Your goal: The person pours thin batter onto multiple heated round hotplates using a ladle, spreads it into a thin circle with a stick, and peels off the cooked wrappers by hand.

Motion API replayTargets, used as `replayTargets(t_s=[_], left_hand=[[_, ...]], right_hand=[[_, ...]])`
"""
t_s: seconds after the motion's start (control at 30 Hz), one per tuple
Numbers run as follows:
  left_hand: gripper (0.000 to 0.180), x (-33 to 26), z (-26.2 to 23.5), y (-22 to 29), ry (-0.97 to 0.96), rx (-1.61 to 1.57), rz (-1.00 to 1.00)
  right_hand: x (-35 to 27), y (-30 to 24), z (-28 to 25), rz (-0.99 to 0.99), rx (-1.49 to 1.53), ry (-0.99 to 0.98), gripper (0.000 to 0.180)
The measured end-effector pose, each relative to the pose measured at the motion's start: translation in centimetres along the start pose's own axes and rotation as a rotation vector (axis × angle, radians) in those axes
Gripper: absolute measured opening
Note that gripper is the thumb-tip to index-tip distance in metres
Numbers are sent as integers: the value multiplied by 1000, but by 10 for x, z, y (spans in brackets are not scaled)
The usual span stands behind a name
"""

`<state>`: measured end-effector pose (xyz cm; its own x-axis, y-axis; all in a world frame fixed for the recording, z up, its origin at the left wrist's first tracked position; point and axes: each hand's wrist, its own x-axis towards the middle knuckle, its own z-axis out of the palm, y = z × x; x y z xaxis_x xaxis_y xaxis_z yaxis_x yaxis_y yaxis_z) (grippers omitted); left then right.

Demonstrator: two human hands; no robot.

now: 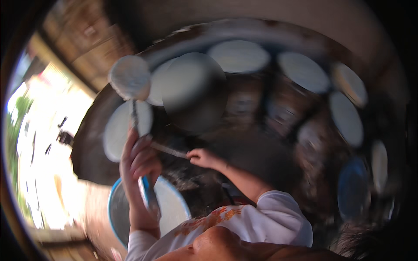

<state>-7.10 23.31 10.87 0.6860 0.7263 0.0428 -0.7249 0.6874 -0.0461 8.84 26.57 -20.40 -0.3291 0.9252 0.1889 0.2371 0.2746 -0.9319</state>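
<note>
My left hand (141, 156) is closed around the handle of a ladle (130, 78). Its round head, coated whitish, is raised above the rim of a big dark round griddle (89, 148). The blue-grey end of the handle sticks out below my fist. My right hand (204, 158) pinches a thin pale stick (172, 151), whose other end reaches toward my left fingers. Beyond my hands, a large round disc (193, 78), pale above and dark below, is smeared by motion. Beside my left hand a white round (124, 135) lies on the griddle.
Several more white rounds (239, 56) line the griddle's curve to the far right, with a bluish round (353, 188) at the right. Below my left hand stands a blue-rimmed bucket (114, 213) with white liquid. A brick wall (87, 39) rises at the upper left, beside bright daylight.
</note>
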Motion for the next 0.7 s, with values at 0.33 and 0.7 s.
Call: replayTargets(t_s=[0.33,0.7], left_hand=[[42,87,-25,-379,118,-564,-1366],[37,81,-241,-720,582,-32,-1826]], right_hand=[[-485,-140,-113,565,399,1734,47],[-646,-65,-110,291,381,2527,35]])
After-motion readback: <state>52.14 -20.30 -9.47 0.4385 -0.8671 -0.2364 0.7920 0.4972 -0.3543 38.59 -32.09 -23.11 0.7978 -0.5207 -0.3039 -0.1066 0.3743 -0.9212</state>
